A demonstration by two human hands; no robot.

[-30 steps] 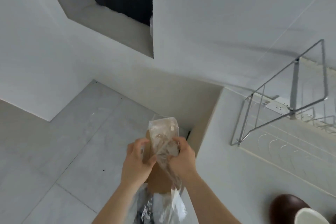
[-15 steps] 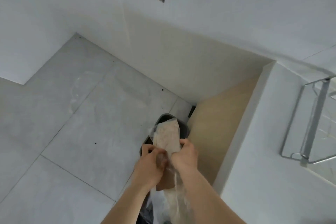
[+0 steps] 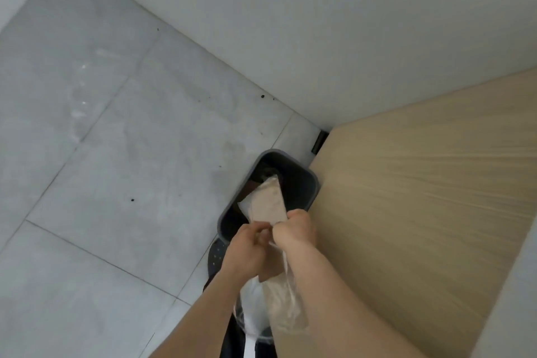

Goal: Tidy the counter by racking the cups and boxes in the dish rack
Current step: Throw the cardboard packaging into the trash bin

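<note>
We clamp both the left hand (image 3: 247, 250) and right hand (image 3: 293, 229) on a plastic-wrapped packet (image 3: 267, 203) above the dark bin (image 3: 308, 183).

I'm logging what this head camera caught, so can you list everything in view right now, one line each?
Bin: one, dark grey, on the floor against the wooden panel, open, dark contents unclear.
Clear wrapper: one, transparent with something pale pinkish-brown inside, held over the bin's opening, its loose tail hanging down below the hands.
Floor: large pale grey tiles, a few dark specks, left half of the view.
Wall: white, across the top.
Wooden panel: one, light tan, right side, seemingly the cabinet's side.
Dark perforated object: one, black, just below the bin; cannot tell what it is.
Left hand: bare, closed on the wrapper.
Right hand: bare, closed on the wrapper.
</note>
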